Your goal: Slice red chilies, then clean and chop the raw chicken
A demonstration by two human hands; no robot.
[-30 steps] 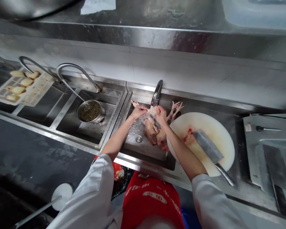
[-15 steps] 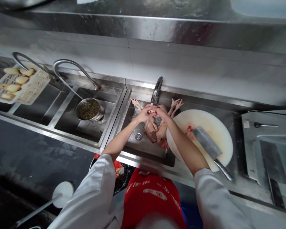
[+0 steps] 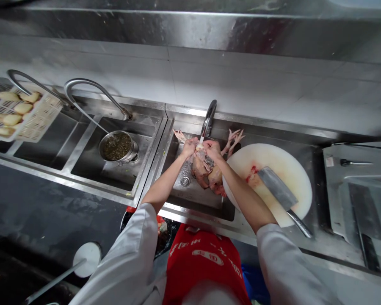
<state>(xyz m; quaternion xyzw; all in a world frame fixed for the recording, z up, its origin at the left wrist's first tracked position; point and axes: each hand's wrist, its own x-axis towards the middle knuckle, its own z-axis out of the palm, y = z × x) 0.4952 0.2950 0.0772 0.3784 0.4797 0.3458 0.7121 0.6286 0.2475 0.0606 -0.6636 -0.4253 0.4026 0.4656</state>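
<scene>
Under the running faucet (image 3: pixel 209 118), my left hand (image 3: pixel 188 147) and my right hand (image 3: pixel 212 150) pinch a small pale chicken giblet (image 3: pixel 199 147) from either side. Its exact kind is too small to make out. Water falls onto it. Just below lie plucked whole chickens (image 3: pixel 200 167) in the steel sink (image 3: pixel 187 198). Chicken feet (image 3: pixel 234 139) stick up over the sink's back right, and another foot (image 3: pixel 179 135) shows at the back left. My hands and forearms hide parts of the birds.
A round white cutting board (image 3: pixel 292 169) overlaps the sink's right side, with a cleaver (image 3: pixel 277 188) on it. Leftward, a hose runs into a pot (image 3: pixel 131 154) in another sink. A basket (image 3: pixel 46 118) holds pale vegetables. A second knife (image 3: pixel 370 252) lies far right.
My hands have drawn slightly apart, and the giblet, dark red and white before, now shows a pale side between them. The view has shifted a little.
</scene>
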